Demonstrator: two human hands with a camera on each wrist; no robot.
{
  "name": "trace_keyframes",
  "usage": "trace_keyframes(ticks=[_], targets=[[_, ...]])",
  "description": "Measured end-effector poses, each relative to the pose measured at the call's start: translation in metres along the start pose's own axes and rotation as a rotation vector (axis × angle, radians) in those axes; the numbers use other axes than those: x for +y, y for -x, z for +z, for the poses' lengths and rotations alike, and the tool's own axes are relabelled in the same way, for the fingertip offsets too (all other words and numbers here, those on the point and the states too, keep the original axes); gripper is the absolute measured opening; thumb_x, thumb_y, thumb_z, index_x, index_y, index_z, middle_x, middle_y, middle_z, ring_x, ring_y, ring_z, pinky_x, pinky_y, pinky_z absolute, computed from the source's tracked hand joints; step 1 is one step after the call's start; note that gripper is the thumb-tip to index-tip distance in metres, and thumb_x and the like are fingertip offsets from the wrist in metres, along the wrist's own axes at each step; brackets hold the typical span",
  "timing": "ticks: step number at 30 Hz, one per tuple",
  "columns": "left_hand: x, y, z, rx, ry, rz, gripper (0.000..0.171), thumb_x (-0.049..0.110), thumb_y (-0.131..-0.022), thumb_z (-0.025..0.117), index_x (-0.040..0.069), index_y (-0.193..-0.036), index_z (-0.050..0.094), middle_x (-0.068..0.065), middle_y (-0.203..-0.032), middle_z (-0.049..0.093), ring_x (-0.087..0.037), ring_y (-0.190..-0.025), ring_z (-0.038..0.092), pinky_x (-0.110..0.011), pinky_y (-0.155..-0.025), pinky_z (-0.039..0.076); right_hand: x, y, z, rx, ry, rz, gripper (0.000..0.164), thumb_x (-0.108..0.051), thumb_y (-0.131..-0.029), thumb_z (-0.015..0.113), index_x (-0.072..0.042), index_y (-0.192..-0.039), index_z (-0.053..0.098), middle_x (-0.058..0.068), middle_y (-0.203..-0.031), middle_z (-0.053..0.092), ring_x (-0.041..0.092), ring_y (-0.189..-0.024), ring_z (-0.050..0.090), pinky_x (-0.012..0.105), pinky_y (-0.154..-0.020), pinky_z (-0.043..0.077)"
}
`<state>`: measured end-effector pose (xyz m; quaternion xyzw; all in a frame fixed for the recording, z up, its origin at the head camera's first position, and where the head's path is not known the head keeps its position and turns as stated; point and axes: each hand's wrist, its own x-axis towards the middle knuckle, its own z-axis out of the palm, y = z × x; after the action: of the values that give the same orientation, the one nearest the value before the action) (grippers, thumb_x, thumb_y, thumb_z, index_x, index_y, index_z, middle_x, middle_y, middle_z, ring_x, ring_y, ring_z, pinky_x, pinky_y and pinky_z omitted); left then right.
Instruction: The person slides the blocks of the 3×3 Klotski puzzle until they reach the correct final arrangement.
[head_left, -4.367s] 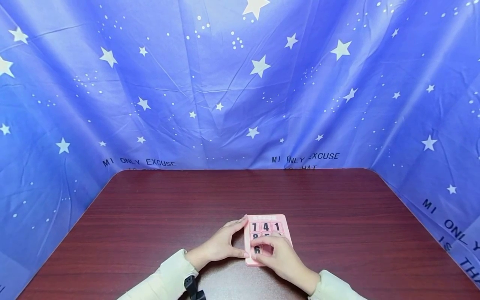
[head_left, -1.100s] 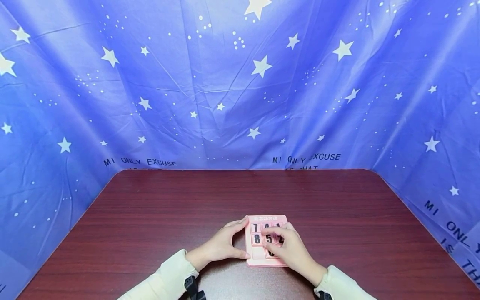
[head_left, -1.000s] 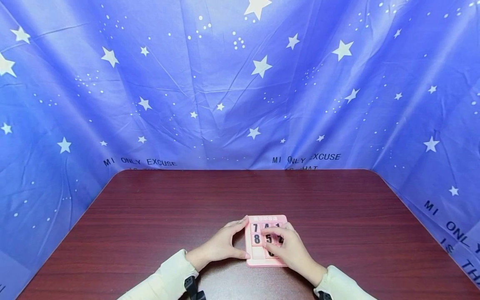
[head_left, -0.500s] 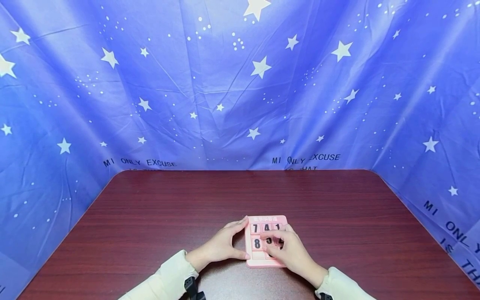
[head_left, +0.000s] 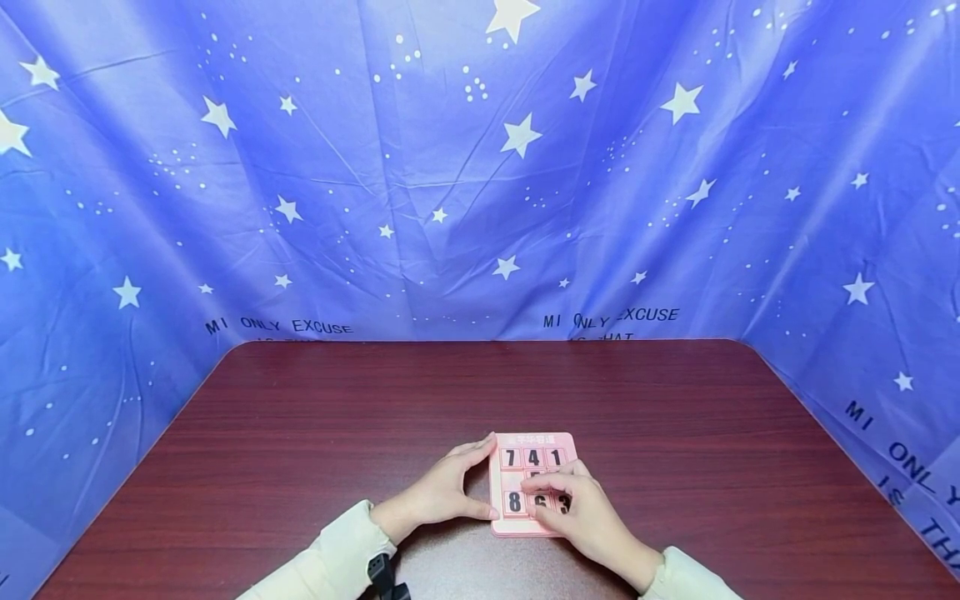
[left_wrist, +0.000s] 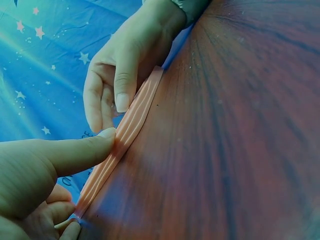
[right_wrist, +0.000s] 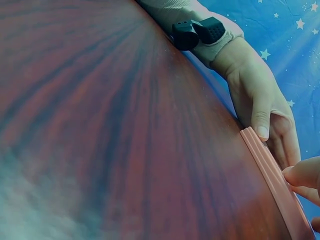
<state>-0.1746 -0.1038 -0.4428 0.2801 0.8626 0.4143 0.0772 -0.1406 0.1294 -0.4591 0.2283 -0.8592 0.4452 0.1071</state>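
Observation:
A pink sliding number puzzle point(head_left: 517, 527) lies flat on the table, its black-numbered tiles in rows. 7, 4 and 1 fill the far row; 8 point(head_left: 513, 502), 6 and 3 show in the near row. The left cell of the middle row is vacant, and a 5 beside it is partly covered. My left hand point(head_left: 431, 493) holds the puzzle's left side, thumb at the near corner and fingertips at the far corner. Over the right part, my right hand point(head_left: 588, 512) rests its bent index finger and thumb on the tiles near the middle, hiding some of them.
The dark red wood-grain table point(head_left: 337, 400) extends around the puzzle on all sides. A blue curtain with white stars point(head_left: 450, 167) hangs behind and along both sides. A black wrist device point(head_left: 382, 575) is strapped at the left sleeve.
The 8 tile has slid from the middle row to the near-left cell, leaving the middle-left cell vacant. Before that, the 6 moved right from that corner. My left hand stays put.

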Motion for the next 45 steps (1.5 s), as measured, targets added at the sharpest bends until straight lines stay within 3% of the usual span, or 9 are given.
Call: trace_keyframes(ticks=[13, 21, 26, 30, 39, 45], targets=[[0.0, -0.001, -0.001, -0.003, 0.003, -0.001, 0.095, 0.024, -0.066, 0.084, -0.002, -0.143, 0.035, -0.013, -0.151, 0.033, -0.03, -0.135, 0.032, -0.049, -0.11, 0.026, 0.0, 0.0, -0.002, 0.019, -0.011, -0.002, 0.025, -0.014, -0.07, 0.08, -0.023, -0.093, 0.075, -0.011, -0.089, 0.056, 0.004, -0.082, 0.045, 0.022, -0.067, 0.042], [-0.002, -0.002, 0.0, -0.009, -0.001, -0.008, 0.094, 0.025, -0.067, 0.084, -0.001, -0.143, 0.036, -0.01, -0.15, 0.034, -0.029, -0.135, 0.033, -0.047, -0.11, 0.026, 0.004, -0.017, -0.006, 0.025, -0.019, 0.029, 0.024, -0.015, -0.072, 0.079, -0.021, -0.095, 0.075, -0.004, -0.084, 0.056, 0.01, -0.075, 0.045, 0.022, -0.059, 0.041], [-0.001, -0.003, 0.001, -0.011, 0.001, -0.011, 0.094, 0.024, -0.066, 0.084, 0.001, -0.144, 0.035, -0.01, -0.15, 0.034, -0.029, -0.135, 0.032, -0.046, -0.111, 0.026, 0.007, -0.029, -0.005, 0.022, -0.001, 0.019, 0.027, -0.008, -0.071, 0.077, -0.017, -0.095, 0.074, -0.004, -0.089, 0.06, 0.01, -0.082, 0.048, 0.023, -0.068, 0.044], [-0.001, -0.003, 0.001, -0.01, 0.005, -0.005, 0.094, 0.024, -0.066, 0.084, 0.0, -0.143, 0.035, -0.011, -0.15, 0.034, -0.03, -0.135, 0.032, -0.047, -0.11, 0.026, 0.011, -0.037, -0.003, 0.032, 0.017, 0.025, 0.026, -0.007, -0.071, 0.076, -0.015, -0.095, 0.074, -0.003, -0.089, 0.064, 0.01, -0.08, 0.047, 0.023, -0.067, 0.042], [-0.001, -0.002, 0.001, -0.009, 0.018, -0.005, 0.094, 0.023, -0.066, 0.084, -0.001, -0.143, 0.035, -0.012, -0.15, 0.034, -0.029, -0.135, 0.032, -0.048, -0.11, 0.025, 0.014, -0.047, -0.002, 0.006, 0.042, 0.125, 0.027, -0.01, -0.072, 0.078, -0.02, -0.096, 0.074, -0.01, -0.09, 0.068, 0.01, -0.077, 0.043, 0.023, -0.065, 0.038], [-0.001, 0.0, 0.0, -0.009, 0.012, -0.017, 0.094, 0.024, -0.066, 0.084, 0.0, -0.143, 0.036, -0.011, -0.15, 0.034, -0.029, -0.135, 0.032, -0.048, -0.111, 0.025, 0.014, -0.048, -0.001, -0.009, 0.023, 0.126, 0.028, -0.007, -0.072, 0.077, -0.02, -0.096, 0.074, -0.01, -0.09, 0.067, 0.011, -0.078, 0.043, 0.023, -0.066, 0.038]])
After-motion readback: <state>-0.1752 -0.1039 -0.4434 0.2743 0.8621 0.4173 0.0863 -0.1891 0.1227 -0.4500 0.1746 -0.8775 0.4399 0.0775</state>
